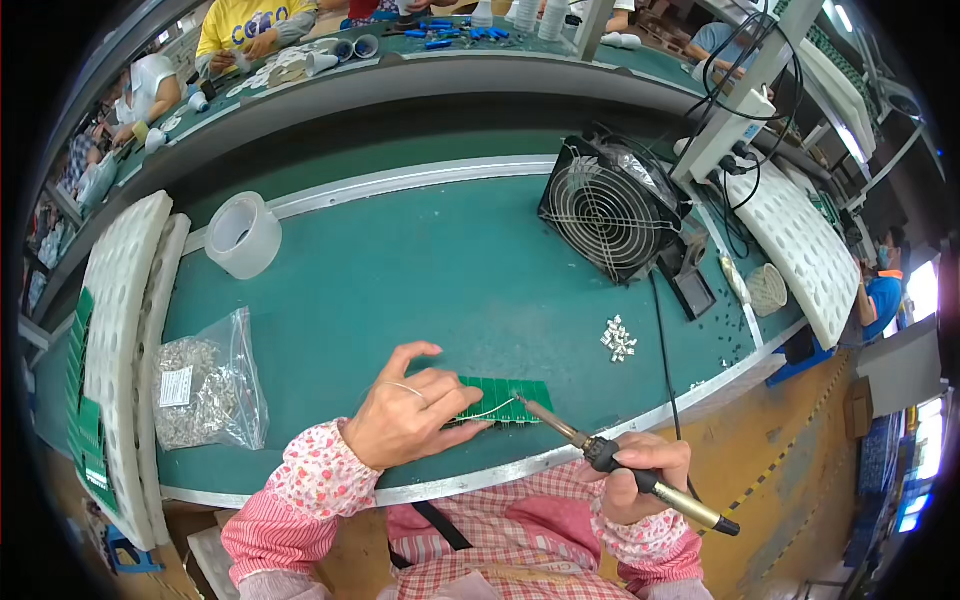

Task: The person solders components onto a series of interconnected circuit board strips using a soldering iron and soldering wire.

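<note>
My right hand is wrapped round a soldering iron with a black collar and a brass-coloured handle. Its tip points up and left, reaching a green circuit board that lies near the table's front edge. My left hand rests over the board's left end, thumb and fingers closed on a thin pale solder wire. The wire passes round a finger and curves to meet the iron's tip over the board. The left index finger is stretched out, and the hand hides part of the board.
A small pile of metal parts lies right of the board. A bag of parts, a tape roll and white foam trays are on the left. A fan stands at the back right, its cable running forward.
</note>
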A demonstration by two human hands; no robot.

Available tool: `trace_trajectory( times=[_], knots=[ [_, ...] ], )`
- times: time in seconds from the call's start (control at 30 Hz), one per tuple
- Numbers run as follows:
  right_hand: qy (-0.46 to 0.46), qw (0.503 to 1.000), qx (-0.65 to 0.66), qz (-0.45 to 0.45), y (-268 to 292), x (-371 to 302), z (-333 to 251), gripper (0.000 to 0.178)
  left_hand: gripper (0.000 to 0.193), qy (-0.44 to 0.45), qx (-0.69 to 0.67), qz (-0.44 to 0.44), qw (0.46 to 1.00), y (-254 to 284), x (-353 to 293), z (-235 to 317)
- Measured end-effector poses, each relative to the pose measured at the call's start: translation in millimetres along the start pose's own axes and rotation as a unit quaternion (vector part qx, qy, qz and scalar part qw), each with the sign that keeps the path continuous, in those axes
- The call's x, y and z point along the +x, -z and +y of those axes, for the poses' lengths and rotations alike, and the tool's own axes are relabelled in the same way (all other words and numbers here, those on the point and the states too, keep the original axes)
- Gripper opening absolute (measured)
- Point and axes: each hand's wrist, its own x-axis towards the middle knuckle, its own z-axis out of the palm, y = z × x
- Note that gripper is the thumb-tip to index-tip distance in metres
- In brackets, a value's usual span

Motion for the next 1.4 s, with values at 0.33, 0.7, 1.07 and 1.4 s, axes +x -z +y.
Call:
trace_trajectory(
  times=[0.33, 0.7, 1.07, 1.4],
  knots=[
    [0.004, 1.0, -0.007, -0.005, -2, 4, -4, 0.026, 0.03, -0.001, 0.001, 0.002, 1.0, 1, 1, 1],
    [0.005, 1.0, -0.009, 0.003, -5, 1, -4, 0.026, 0.029, -0.001, -0.005, 0.002, 1.0, 1, 1, 1],
    [-0.141, 0.989, -0.043, 0.027, -7, -10, -8, 0.022, 0.03, -0.01, 0.001, -0.002, 1.0, 0, 0, 0],
    [-0.287, 0.957, 0.013, 0.039, -17, 1, -7, 0.019, 0.033, -0.004, -0.003, -0.022, 1.0, 1, -3, 1]
  ],
)
